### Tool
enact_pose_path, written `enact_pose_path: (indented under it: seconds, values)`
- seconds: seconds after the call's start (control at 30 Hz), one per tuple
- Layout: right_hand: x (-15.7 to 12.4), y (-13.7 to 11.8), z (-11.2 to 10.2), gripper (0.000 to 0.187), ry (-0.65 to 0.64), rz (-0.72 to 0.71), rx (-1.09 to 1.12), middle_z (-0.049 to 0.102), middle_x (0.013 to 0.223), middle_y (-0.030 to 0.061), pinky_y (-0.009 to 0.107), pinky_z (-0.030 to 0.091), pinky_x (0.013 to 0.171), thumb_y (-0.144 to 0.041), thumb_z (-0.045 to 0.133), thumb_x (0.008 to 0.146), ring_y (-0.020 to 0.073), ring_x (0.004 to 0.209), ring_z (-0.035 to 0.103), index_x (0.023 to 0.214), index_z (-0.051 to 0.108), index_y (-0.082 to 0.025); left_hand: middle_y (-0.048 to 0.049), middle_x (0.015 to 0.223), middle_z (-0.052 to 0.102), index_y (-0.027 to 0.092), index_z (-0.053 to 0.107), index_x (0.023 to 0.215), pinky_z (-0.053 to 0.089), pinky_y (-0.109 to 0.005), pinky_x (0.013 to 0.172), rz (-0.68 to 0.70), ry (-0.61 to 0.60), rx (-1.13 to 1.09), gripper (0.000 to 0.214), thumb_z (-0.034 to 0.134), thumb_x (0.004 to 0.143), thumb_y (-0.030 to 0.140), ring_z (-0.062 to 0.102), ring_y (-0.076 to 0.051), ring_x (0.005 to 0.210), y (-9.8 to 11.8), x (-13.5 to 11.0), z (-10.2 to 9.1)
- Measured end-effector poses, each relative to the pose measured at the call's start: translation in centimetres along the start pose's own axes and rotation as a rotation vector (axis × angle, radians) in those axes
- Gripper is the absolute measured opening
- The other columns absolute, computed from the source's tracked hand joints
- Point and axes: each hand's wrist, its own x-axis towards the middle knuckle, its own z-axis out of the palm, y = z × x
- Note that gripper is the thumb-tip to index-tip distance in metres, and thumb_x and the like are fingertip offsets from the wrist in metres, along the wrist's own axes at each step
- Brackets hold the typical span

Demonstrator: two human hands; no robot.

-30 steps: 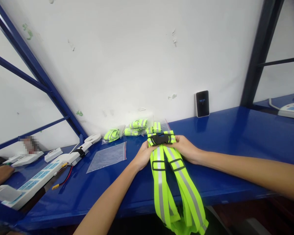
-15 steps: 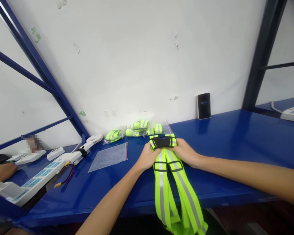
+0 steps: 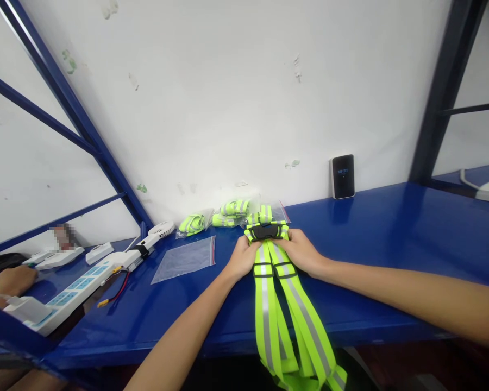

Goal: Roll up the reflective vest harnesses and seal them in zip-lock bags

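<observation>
Between my two hands is a neon-yellow reflective vest (image 3: pixel 264 315) made of straps with grey stripes. Its black buckle (image 3: pixel 265 231) sits at the top, across the straps, and two black strap adjusters (image 3: pixel 263 270) lie below it. My left hand (image 3: pixel 244 257) grips the left side by the buckle, and my right hand (image 3: pixel 302 251) grips the right side; both are closed, the fingers partly hidden behind the straps. The long straps hang down over the table's front edge. Left of my left hand, a flat clear zip bag (image 3: pixel 184 259) lies on the table.
Bagged reflective straps (image 3: pixel 233 212) lie along the wall behind my hands. A white power strip (image 3: pixel 79 288), a small fan (image 3: pixel 161 229) and a cable with yellow connectors (image 3: pixel 116 290) are at left. A black-screened device (image 3: pixel 343 176) leans at the wall. Another person's hand (image 3: pixel 16 279) is far left.
The buckle and upper straps have shifted slightly left, and the strap adjusters sit a little higher and closer together. Both hands keep their grip. The whole view has turned slightly left.
</observation>
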Motion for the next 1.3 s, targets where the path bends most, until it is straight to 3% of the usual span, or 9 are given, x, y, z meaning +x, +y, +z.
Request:
enact_pose_path:
  seconds: [0.23,0.37,0.57,0.77,0.97,1.13,1.3]
  values:
    - [0.4,0.6,-0.1,0.020,0.027,-0.149,-0.183,0.075,0.092,0.0063,0.031,0.050,0.071,-0.027,0.060,0.078,0.0278,0.088,0.066,0.088,0.071,-0.014,-0.0039,0.086,0.074,0.012,0.072,0.100,0.050,-0.027,0.069,0.048,0.001,0.025,0.027,0.057,0.078,0.020,0.066,-0.021,0.078,0.0,-0.1,0.2]
    - [0.1,0.0,0.1,0.022,0.026,-0.123,-0.134,0.075,0.097,0.0072,0.033,0.051,0.074,-0.026,0.060,0.078,0.0270,0.089,0.067,0.094,0.070,-0.013,-0.0046,0.088,0.074,0.012,0.071,0.101,0.051,-0.029,0.070,0.048,0.007,0.052,0.028,0.056,0.079,0.019,0.066,-0.022,0.080,0.3,-0.2,0.3]
    - [0.3,0.1,0.1,0.026,-0.006,-0.206,-0.052,0.075,0.094,0.0057,0.034,0.052,0.077,-0.025,0.066,0.074,0.0255,0.087,0.067,0.097,0.071,-0.013,-0.0061,0.108,0.072,0.015,0.070,0.107,0.047,-0.033,0.093,0.195,-0.011,0.091,0.029,0.057,0.081,0.019,0.063,-0.024,0.104,0.0,-0.3,0.1]
    - [0.7,0.7,0.0,0.026,-0.026,-0.198,-0.058,0.075,0.096,0.0056,0.035,0.053,0.079,-0.027,0.067,0.074,0.0271,0.092,0.067,0.097,0.073,-0.015,-0.0057,0.107,0.072,0.015,0.069,0.108,0.049,-0.034,0.091,0.154,-0.035,0.053,0.030,0.054,0.082,0.018,0.065,-0.024,0.099,-0.2,-0.2,0.2]
    - [0.7,0.8,0.0,0.027,-0.002,-0.241,-0.078,0.075,0.098,0.0066,0.035,0.052,0.080,-0.026,0.067,0.074,0.0267,0.092,0.067,0.098,0.072,-0.014,-0.0070,0.110,0.070,0.015,0.068,0.109,0.044,-0.035,0.097,0.243,0.023,0.174,0.034,0.055,0.078,0.012,0.060,-0.026,0.109,-0.5,-0.3,0.4]
    - [0.7,0.8,-0.1,0.024,-0.015,-0.300,-0.120,0.075,0.097,0.0066,0.034,0.051,0.080,-0.023,0.063,0.076,0.0263,0.090,0.067,0.095,0.073,-0.013,-0.0085,0.111,0.069,0.015,0.067,0.108,0.044,-0.036,0.098,0.240,-0.046,0.120,0.028,0.062,0.082,0.024,0.061,-0.025,0.107,0.5,-1.0,0.7]
    - [0.7,0.8,-0.1,0.021,-0.034,-0.262,-0.112,0.075,0.092,0.0054,0.034,0.052,0.078,-0.022,0.062,0.074,0.0262,0.087,0.067,0.090,0.072,-0.014,-0.0096,0.110,0.069,0.016,0.067,0.110,0.043,-0.037,0.099,0.231,-0.135,-0.008,0.040,0.071,0.077,0.039,0.062,-0.026,0.106,0.9,-1.3,0.8]
